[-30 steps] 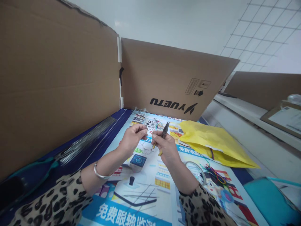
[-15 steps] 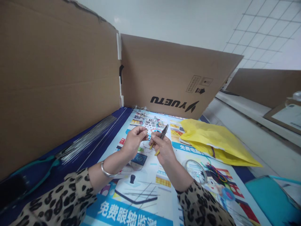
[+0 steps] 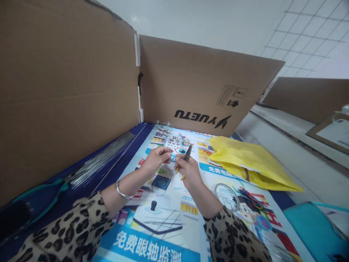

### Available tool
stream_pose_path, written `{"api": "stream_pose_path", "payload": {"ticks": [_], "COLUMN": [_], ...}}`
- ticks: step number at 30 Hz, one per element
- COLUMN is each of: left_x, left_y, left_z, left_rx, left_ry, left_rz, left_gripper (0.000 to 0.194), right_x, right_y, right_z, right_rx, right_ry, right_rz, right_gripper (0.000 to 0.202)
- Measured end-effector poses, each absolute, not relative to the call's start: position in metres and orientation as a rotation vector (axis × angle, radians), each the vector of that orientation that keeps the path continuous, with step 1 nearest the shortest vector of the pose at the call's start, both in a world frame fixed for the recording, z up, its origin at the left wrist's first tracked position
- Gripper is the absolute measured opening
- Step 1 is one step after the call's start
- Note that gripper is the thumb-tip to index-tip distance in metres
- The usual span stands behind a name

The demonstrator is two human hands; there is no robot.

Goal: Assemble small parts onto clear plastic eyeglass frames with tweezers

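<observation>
In the middle of the head view my left hand [image 3: 159,159] pinches thumb against forefinger. Whatever lies between these fingertips is too small to make out. Just to its right, a narrow gap away, my right hand [image 3: 188,170] is closed around small pliers [image 3: 188,153]. Their dark jaws point up and away from me, and the yellow handles come out below the fingers. The right thumb and forefinger are also pressed together, facing the left fingertips. Both hands are above a printed poster [image 3: 174,196] that covers the table. Fine wire between the hands cannot be made out clearly.
Thin metal wires [image 3: 103,160] lie in a bundle at left, by teal-handled scissors or cutters [image 3: 58,187]. Cardboard panels [image 3: 207,87] stand behind and left. At right are a yellow bag [image 3: 245,160], a clear round dish [image 3: 227,196], coloured cords [image 3: 252,198] and a teal case [image 3: 313,225].
The pliers have turned slightly more upright in my right hand. My left forearm has shifted a little to the left, and the fingertips of both hands stay close together.
</observation>
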State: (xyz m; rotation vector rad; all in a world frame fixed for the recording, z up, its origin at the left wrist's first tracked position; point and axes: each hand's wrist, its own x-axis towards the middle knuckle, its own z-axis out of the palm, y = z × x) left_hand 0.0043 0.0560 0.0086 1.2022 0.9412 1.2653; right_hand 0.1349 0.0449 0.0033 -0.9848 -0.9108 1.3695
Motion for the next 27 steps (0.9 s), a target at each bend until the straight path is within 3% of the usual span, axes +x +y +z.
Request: {"api": "stream_pose_path", "payload": {"ticks": [27], "left_x": [0.005], "left_y": [0.055], "left_z": [0.000], "left_rx": [1.093], "left_ry": [0.937], "left_rz": [1.329], "left_gripper": [0.024], "right_x": [0.129], "right_y": [0.042], "right_z": [-0.006], "right_rx": [-1.009], "right_ry": [-0.985], "right_rz": [1.439], "right_gripper": [0.021]}}
